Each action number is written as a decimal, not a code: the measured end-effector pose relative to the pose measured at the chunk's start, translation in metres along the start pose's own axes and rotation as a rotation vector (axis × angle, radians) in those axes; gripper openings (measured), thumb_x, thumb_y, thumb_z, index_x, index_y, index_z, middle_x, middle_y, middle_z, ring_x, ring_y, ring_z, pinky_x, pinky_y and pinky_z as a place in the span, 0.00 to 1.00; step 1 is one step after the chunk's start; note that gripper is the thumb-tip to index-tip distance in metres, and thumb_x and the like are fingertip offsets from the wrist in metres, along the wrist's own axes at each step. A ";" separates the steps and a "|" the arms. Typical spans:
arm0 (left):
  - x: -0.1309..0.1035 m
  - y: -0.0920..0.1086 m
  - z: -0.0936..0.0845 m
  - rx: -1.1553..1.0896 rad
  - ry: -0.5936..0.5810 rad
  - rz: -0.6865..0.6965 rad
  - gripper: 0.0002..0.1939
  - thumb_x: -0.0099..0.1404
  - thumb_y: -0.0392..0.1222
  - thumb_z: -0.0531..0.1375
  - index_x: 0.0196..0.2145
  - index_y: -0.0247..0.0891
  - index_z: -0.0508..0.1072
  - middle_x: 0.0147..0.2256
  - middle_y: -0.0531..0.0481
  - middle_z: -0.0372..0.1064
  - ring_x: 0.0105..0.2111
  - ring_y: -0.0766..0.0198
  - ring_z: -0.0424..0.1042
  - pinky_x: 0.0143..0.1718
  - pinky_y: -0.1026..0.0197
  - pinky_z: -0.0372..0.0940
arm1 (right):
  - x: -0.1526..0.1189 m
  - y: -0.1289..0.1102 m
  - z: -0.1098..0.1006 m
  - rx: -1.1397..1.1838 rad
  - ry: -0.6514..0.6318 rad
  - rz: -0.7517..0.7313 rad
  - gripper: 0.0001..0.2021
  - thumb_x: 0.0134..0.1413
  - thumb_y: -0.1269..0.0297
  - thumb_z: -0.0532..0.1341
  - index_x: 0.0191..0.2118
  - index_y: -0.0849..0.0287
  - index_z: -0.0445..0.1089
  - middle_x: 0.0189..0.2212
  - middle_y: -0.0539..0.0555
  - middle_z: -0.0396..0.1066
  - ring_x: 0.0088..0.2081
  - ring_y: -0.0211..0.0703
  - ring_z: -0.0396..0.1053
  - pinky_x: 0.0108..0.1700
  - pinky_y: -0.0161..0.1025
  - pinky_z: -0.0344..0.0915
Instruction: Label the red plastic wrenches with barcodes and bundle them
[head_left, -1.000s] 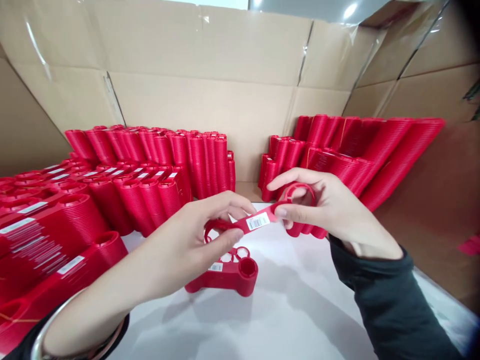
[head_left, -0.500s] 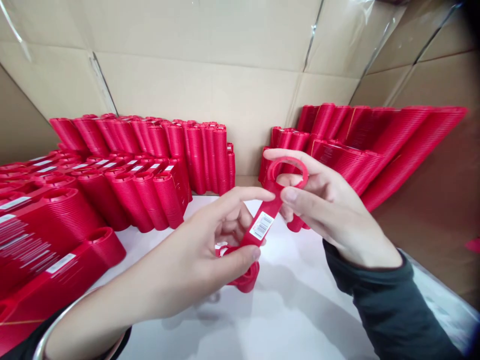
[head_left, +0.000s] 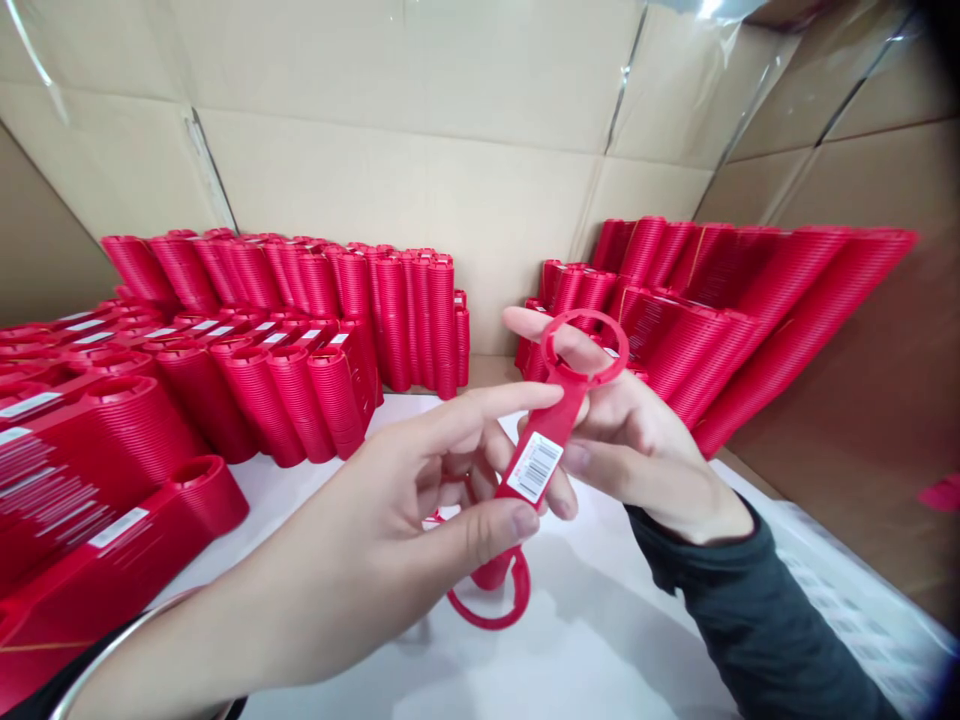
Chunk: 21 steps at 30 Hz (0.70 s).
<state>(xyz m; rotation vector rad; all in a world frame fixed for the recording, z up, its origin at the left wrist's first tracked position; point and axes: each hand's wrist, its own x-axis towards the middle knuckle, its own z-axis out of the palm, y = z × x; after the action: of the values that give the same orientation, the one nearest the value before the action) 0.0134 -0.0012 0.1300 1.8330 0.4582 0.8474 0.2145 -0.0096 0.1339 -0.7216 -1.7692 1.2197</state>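
A flat red plastic strip (head_left: 559, 415) with a ring at each end slants between my hands above the table. It carries a white barcode label (head_left: 535, 466). My left hand (head_left: 442, 500) pinches its lower half, thumb on the front and index finger stretched along the upper part. At the upper ring (head_left: 586, 347), my right hand (head_left: 630, 420) holds the strip's right edge, its thumb beside the label and its index finger passing behind the ring. Below the left thumb shows the lower ring (head_left: 491, 620). Partly hidden behind the left fingers is a red and white bit I cannot make out.
Tall stacks of nested red strips (head_left: 315, 390) fill the left side, many with white labels. More red stacks (head_left: 705, 340) lean at the right. Cardboard walls (head_left: 405, 200) enclose the back and right of the white table (head_left: 600, 640). A white slatted surface (head_left: 847, 590) lies at right.
The strip has tilted and come slightly closer, so its label and lower ring show more. My right hand has slid down from the upper ring onto the strip's edge.
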 end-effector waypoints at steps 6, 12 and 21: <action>-0.002 0.004 0.000 -0.134 -0.036 -0.087 0.26 0.66 0.36 0.61 0.61 0.49 0.64 0.41 0.48 0.77 0.42 0.58 0.77 0.42 0.56 0.74 | -0.001 0.004 -0.002 0.109 -0.054 -0.070 0.37 0.59 0.60 0.62 0.68 0.48 0.42 0.24 0.42 0.71 0.27 0.36 0.71 0.39 0.42 0.71; -0.002 0.006 -0.001 -0.174 -0.052 -0.107 0.26 0.67 0.38 0.60 0.61 0.50 0.63 0.40 0.48 0.77 0.42 0.60 0.76 0.43 0.59 0.71 | 0.000 0.007 -0.003 0.162 -0.093 -0.113 0.35 0.61 0.69 0.60 0.68 0.49 0.42 0.27 0.44 0.73 0.30 0.37 0.72 0.41 0.43 0.71; -0.003 0.003 0.000 -0.058 -0.043 -0.088 0.25 0.68 0.38 0.60 0.60 0.51 0.65 0.41 0.51 0.78 0.42 0.62 0.77 0.42 0.61 0.72 | 0.002 0.011 0.002 0.231 -0.092 -0.108 0.31 0.58 0.71 0.61 0.64 0.50 0.50 0.23 0.44 0.70 0.26 0.36 0.69 0.36 0.40 0.70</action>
<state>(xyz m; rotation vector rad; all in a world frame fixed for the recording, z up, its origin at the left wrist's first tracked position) 0.0114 -0.0047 0.1315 1.7611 0.4793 0.7527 0.2123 -0.0050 0.1238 -0.4368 -1.6822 1.3737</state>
